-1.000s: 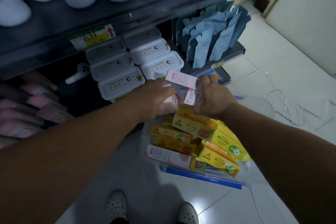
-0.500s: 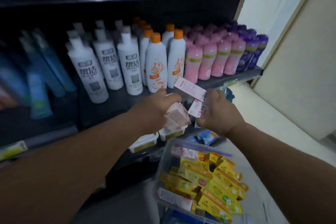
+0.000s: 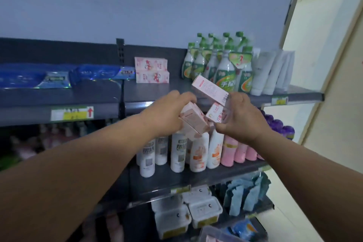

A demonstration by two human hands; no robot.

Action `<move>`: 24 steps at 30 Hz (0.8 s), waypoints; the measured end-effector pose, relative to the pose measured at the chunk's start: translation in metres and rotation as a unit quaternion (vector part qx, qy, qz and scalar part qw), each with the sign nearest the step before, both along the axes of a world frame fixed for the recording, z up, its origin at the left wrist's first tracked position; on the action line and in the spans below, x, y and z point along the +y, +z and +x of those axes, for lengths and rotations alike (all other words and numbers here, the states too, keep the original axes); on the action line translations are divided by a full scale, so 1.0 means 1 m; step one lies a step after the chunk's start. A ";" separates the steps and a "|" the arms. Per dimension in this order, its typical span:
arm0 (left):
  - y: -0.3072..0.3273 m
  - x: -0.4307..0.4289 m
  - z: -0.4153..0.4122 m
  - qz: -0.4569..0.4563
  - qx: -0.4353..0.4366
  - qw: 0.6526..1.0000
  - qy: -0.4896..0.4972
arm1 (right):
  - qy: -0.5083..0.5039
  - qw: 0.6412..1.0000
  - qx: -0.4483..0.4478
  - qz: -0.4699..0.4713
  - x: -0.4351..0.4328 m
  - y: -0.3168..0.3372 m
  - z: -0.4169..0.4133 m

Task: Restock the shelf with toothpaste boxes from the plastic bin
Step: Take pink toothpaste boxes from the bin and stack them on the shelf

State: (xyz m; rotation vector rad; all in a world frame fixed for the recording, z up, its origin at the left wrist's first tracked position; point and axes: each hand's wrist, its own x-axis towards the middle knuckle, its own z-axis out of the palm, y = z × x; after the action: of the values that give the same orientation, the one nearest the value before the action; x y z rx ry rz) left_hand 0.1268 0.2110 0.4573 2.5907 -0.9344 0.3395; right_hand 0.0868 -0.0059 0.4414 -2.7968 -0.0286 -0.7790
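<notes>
My left hand [image 3: 169, 116] grips a small stack of pink toothpaste boxes [image 3: 193, 122] in front of the top shelf's edge. My right hand [image 3: 238, 117] holds two more pink-and-white toothpaste boxes [image 3: 210, 89], the upper one tilted up toward the shelf. Two matching pink boxes [image 3: 152, 69] are stacked on the top shelf [image 3: 157, 92], with bare shelf to their right. Only a corner of the plastic bin [image 3: 213, 235] shows at the bottom edge.
Green-capped bottles [image 3: 225, 65] and white tubes [image 3: 273, 70] fill the top shelf's right end; blue packs [image 3: 64, 75] lie at its left. White and pink bottles [image 3: 196, 151] stand one shelf down, white lidded tubs [image 3: 188, 214] below that. A cream wall stands at the right.
Both hands have risen with the boxes from the bin on the floor to the top shelf's height. My view has swung upward, so the bin has almost left the frame.
</notes>
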 end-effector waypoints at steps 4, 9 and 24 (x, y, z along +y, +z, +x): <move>0.035 0.038 0.012 -0.042 -0.013 0.999 0.020 | 0.017 0.998 -0.053 0.001 0.036 0.040 0.021; 0.067 0.080 0.034 -0.110 -0.013 0.993 0.045 | 0.027 0.997 -0.075 -0.007 0.077 0.076 0.054; 0.081 0.120 0.128 -0.283 0.148 0.944 0.088 | 0.060 0.994 -0.090 0.009 0.126 0.101 0.142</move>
State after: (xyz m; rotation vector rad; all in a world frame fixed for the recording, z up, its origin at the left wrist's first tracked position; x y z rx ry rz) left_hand 0.2544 0.3311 0.5382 2.1110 -0.4193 0.2140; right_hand 0.2288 0.1197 0.5420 -2.6700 -0.2169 -0.9931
